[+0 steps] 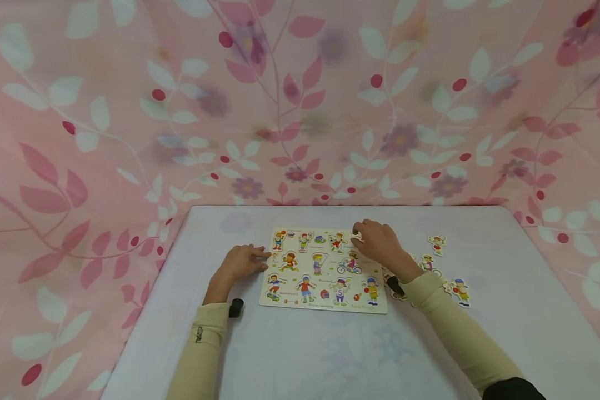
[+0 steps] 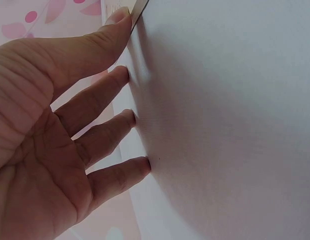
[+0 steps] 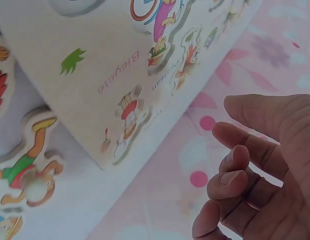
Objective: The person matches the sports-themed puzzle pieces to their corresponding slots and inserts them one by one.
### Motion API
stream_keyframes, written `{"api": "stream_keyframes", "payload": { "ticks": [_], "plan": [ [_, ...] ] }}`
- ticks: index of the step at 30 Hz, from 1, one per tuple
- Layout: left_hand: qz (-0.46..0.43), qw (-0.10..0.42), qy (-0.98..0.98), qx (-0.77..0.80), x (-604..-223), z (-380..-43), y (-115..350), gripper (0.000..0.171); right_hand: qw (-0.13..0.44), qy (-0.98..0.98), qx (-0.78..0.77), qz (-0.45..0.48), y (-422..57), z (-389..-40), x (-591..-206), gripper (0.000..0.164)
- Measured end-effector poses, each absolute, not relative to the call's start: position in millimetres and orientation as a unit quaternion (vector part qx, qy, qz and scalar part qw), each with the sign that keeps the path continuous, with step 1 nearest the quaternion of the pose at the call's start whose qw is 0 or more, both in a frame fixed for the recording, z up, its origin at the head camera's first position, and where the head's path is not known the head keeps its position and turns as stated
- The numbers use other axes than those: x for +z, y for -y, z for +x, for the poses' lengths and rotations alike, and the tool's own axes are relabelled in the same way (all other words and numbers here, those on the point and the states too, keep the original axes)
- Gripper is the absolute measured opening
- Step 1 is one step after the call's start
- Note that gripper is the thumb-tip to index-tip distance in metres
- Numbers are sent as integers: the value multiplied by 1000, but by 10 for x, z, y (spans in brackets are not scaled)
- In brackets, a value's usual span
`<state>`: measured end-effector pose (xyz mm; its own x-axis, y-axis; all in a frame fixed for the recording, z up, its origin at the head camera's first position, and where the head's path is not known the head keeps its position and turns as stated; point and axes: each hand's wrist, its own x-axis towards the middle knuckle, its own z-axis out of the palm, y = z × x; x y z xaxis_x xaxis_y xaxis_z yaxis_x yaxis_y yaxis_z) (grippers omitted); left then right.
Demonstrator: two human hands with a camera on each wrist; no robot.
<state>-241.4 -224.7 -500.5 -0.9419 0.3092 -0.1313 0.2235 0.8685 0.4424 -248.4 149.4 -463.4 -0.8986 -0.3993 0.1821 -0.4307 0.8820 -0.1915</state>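
A pale puzzle board (image 1: 330, 278) lies on the table, with colourful sports figures in rows across it. My left hand (image 1: 242, 262) is at its left edge, fingers spread. In the left wrist view the thumb (image 2: 115, 37) touches the board's edge and the other fingertips rest on the white cloth. Above the board's upper right corner hovers my right hand (image 1: 380, 241). Its fingers are loosely bent, with nothing between thumb and fingertips in the right wrist view. Below that hand, a tennis figure (image 3: 129, 112) shows in the board's corner, near a bicycle figure (image 3: 165, 22).
Several loose figure pieces lie right of the board, among them a red-and-white one (image 1: 436, 244), a cyclist (image 1: 427, 264) and a blue-capped one (image 1: 461, 293). The right forearm partly covers others. A pink floral curtain (image 1: 300, 111) hangs behind the white-covered table (image 1: 305, 355).
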Motion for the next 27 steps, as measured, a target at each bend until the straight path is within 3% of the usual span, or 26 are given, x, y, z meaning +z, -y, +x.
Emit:
{"api": "stream_keyframes", "payload": {
  "ticks": [8,21,27],
  "plan": [
    [146,98,-959,224,-5017,-2415,2252,41,103,964,137,204,-1698,-2293,-4574,19],
    [138,101,-958,232,-5010,-2407,2258,41,106,970,153,158,-2090,-2128,-4549,22],
    [134,102,-957,235,-4988,-2395,2246,40,72,976,159,130,-2336,-2114,-4602,23]
  ]
}}
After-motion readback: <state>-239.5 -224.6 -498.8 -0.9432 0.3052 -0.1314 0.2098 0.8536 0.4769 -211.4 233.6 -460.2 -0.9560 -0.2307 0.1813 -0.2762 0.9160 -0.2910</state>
